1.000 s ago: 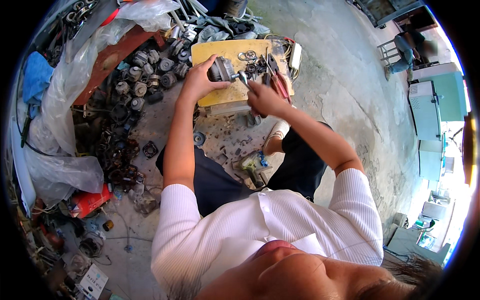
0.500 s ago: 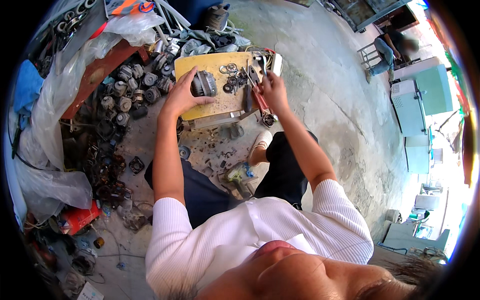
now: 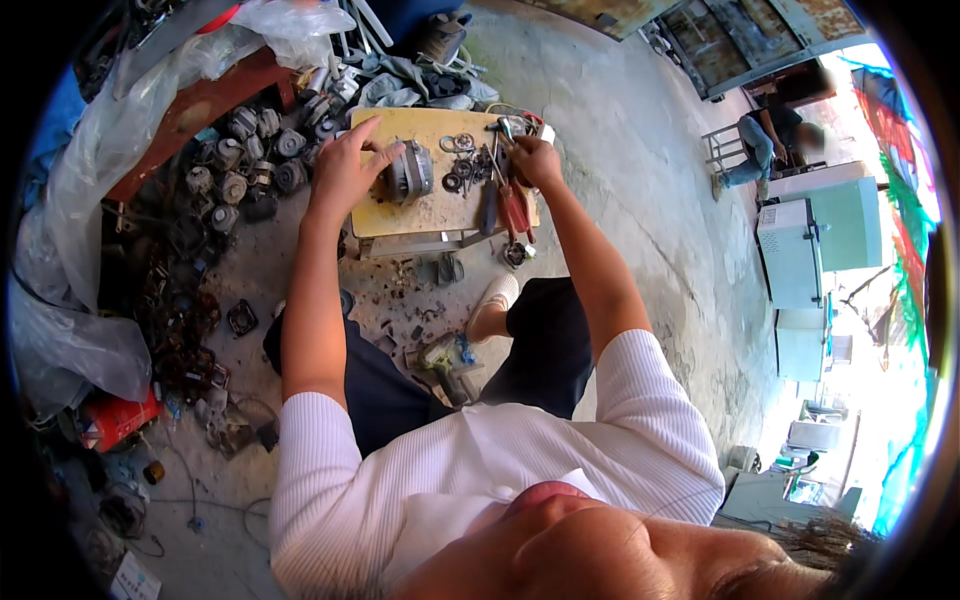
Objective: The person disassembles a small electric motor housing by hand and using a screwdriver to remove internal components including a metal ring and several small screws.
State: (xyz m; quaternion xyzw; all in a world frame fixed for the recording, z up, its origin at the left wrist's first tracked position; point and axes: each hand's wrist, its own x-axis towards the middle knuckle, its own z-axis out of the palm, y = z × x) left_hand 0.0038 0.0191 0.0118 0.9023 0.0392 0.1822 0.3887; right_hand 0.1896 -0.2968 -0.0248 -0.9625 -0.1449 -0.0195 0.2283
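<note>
A round, ribbed grey motor, much like an alternator (image 3: 410, 172), stands on the small yellow-topped table (image 3: 385, 218). My left hand (image 3: 343, 172) is at its left with fingers apart, the thumb reaching to its upper side; whether they touch is unclear. Over the table's right side, my right hand (image 3: 536, 163) is closed around a tool with a shiny metal end (image 3: 505, 128), whose kind is mostly hidden. Just below that hand lie red-handled pliers (image 3: 513, 208) and a dark-handled tool (image 3: 489, 208). Small rings and bearings (image 3: 455, 183) sit between the motor and these tools.
Many used motors (image 3: 230, 185) are heaped on the floor left of the table, beside clear plastic sheeting (image 3: 75, 230). Scraps and a loose metal part (image 3: 448, 268) lie before the table. Farther right, a person (image 3: 765, 135) sits near pale cabinets (image 3: 790, 255).
My left hand has drawn off the motor's near side to its left, fingers more upright. The right hand still grips the tool, now tilted leftward. The whole view has shifted slightly.
</note>
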